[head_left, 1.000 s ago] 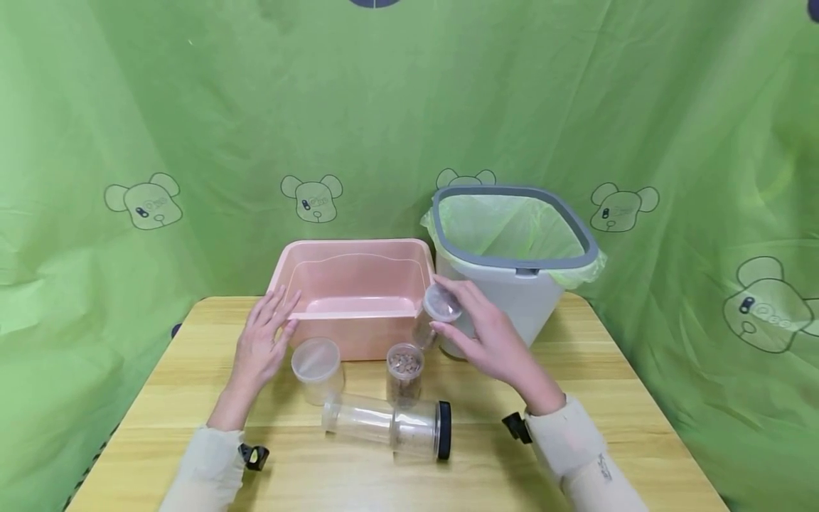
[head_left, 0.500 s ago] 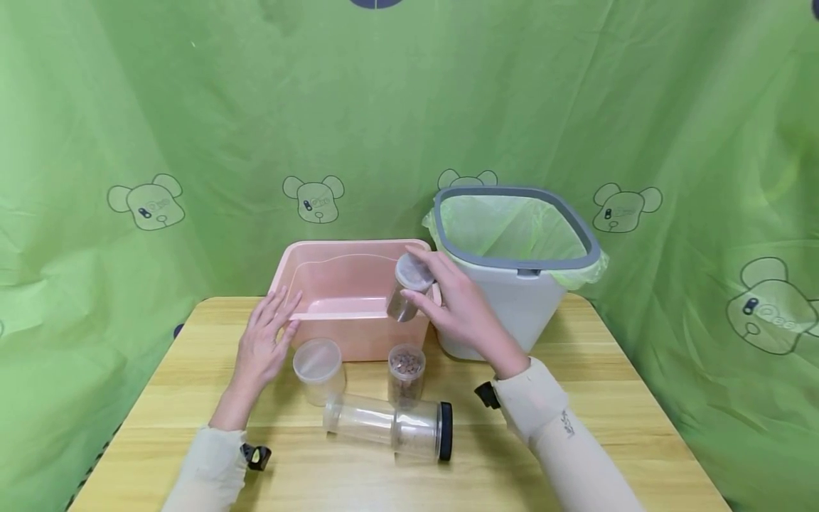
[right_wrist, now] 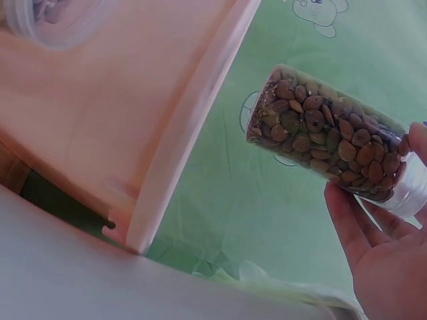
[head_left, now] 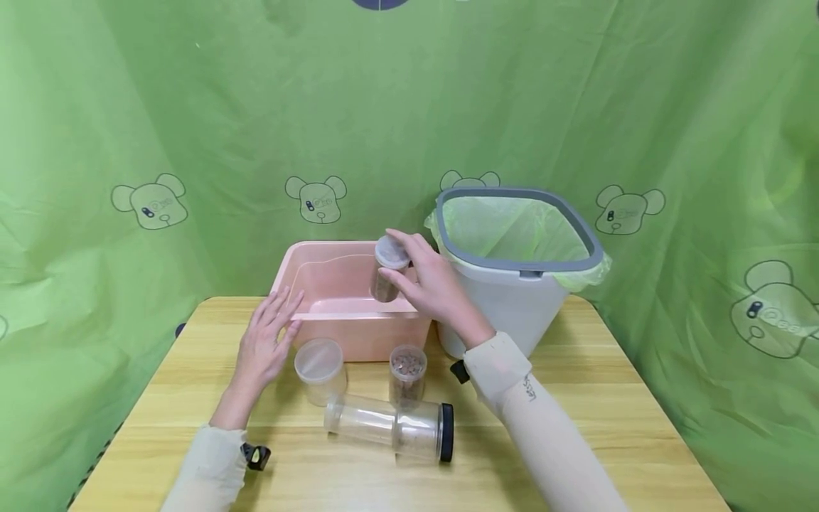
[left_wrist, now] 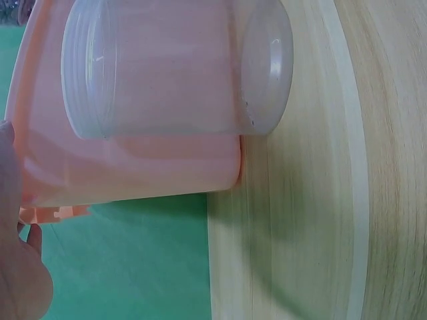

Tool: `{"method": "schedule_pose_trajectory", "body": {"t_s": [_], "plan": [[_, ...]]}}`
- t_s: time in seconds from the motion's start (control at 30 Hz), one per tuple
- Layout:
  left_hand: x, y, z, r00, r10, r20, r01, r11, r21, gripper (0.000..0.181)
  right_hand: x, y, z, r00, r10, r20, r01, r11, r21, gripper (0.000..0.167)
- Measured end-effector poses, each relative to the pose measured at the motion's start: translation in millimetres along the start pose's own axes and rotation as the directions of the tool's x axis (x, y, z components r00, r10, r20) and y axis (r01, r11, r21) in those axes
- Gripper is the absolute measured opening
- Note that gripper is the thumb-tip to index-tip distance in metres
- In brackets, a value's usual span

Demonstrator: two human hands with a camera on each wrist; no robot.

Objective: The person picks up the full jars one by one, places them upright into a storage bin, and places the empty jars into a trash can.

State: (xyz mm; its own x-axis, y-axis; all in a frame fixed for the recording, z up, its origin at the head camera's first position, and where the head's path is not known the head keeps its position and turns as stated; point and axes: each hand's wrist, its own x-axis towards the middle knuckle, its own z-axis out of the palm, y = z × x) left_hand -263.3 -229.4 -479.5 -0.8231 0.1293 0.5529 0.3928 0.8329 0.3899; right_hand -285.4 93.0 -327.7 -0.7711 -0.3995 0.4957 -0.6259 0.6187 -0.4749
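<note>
My right hand (head_left: 436, 284) grips a clear jar (head_left: 385, 282) by its pale lid, above the right part of the pink plastic bin (head_left: 361, 338). In the right wrist view the jar is tilted and filled with brown flat seeds (right_wrist: 327, 130). My left hand (head_left: 261, 347) rests on the front left rim of the bin, its fingers fairly straight and spread. Just right of that hand a translucent lidded tub (head_left: 320, 370) stands upright before the bin; it looks empty in the left wrist view.
An upright jar of small flakes (head_left: 407, 373) stands before the bin. Nearer lies a clear bottle with a black cap (head_left: 419, 430) on its side. A white trash can (head_left: 505, 306) with grey rim and green liner stands right. Green cloth (head_left: 377, 114) hangs behind the wooden table (head_left: 307, 473).
My right hand has carried the jar of seeds up and to the left, from in front of the trash can to above the bin. My left hand stays on the rim.
</note>
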Motion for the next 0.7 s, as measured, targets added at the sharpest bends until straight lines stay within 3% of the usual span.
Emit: {"method": "schedule_pose_trajectory", "body": {"t_s": [0.33, 0.7], "plan": [[1.0, 0.3, -0.2, 1.000, -0.005, 0.003, 0.005, 1.000, 0.006, 0.050, 16.3, 11, 21, 0.998, 0.064, 0.017, -0.064, 0.998, 0.005, 0.065], [1.2, 0.2, 0.3, 1.000, -0.008, 0.004, 0.008, 1.000, 0.012, 0.050, 17.5, 34, 41, 0.993, 0.109, 0.035, -0.109, 0.994, -0.001, 0.063]]}}
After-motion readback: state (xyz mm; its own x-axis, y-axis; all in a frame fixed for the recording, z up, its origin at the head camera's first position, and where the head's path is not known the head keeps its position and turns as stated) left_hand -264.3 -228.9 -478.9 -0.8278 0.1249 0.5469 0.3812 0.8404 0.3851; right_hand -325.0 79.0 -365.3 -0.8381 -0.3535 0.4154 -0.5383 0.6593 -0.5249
